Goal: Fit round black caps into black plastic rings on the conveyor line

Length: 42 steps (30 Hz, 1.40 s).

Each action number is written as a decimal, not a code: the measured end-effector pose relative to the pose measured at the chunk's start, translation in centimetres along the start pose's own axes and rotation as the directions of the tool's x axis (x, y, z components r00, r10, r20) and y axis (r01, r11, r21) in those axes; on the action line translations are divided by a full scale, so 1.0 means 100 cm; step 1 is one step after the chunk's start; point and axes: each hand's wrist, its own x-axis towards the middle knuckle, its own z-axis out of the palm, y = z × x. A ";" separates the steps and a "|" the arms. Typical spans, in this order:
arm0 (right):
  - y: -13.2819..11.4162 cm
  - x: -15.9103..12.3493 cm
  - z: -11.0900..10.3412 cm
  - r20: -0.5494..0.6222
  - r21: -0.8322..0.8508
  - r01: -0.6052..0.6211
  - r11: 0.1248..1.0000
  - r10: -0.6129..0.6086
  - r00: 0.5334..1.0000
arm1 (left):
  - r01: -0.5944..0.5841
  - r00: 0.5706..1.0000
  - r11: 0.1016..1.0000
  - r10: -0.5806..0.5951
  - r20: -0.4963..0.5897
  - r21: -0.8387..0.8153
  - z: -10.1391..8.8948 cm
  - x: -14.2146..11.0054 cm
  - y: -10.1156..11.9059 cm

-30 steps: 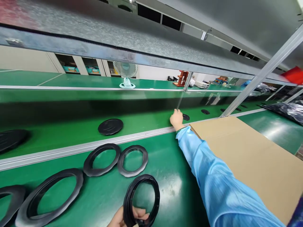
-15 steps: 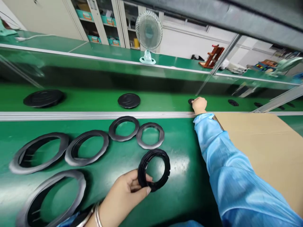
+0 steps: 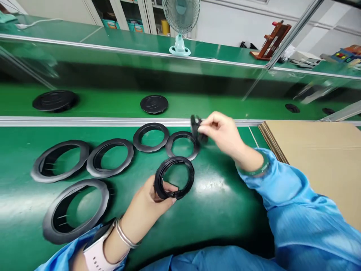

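- A black plastic ring with a raised inner lip [image 3: 175, 177] is pinched by its lower-left rim in the left hand [image 3: 149, 205], thumb on top and fingers beneath; it is tilted up off the green bench top [image 3: 222, 210], about midway along the near half of the bench.
- The right hand [image 3: 224, 133] is closed on a small black plastic piece [image 3: 196, 127] — blurred, its shape hard to tell — held in the fingertips above the bench, just short of the metal rail [image 3: 84, 121] that runs along the bench's far edge.
- That small piece hangs just over the right rim of a flat grey-black ring [image 3: 169, 145], which lies on the bench touching a second, similar ring [image 3: 138, 137] to its left.
- Farther left lie three larger dark rings: two side by side [image 3: 93, 165] [image 3: 38, 169] and one nearer the front edge [image 3: 49, 222].
- Both arms wear light blue sleeves [image 3: 296, 210]; the left wrist carries a white watch [image 3: 94, 256] and thin bangles [image 3: 124, 235].
- A brown cardboard sheet [image 3: 324, 158] covers the bench's right end.
- Beyond the rail, on the green conveyor belt [image 3: 113, 103], sit two black round discs [image 3: 154, 104] [image 3: 54, 100] and smaller dark pieces [image 3: 292, 108] toward the right.
- On the far shelf stands a pale green desk fan [image 3: 180, 22] — and a red-brown wooden stand [image 3: 270, 41] to its right.
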 end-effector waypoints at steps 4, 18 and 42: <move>-0.042 -0.053 0.035 0.345 -0.080 0.204 0.976 -0.164 0.924 | -0.026 0.999 1.000 0.026 -0.046 0.008 0.001 -0.001 0.001; -0.029 -0.079 0.060 0.442 -0.329 0.461 0.824 -0.297 0.847 | -0.068 0.992 0.979 0.045 -0.118 -0.192 0.005 -0.002 -0.005; -0.029 -0.077 0.061 0.509 -0.368 0.655 0.660 -0.447 0.736 | -0.086 0.989 0.985 0.066 -0.130 -0.151 0.005 -0.001 -0.008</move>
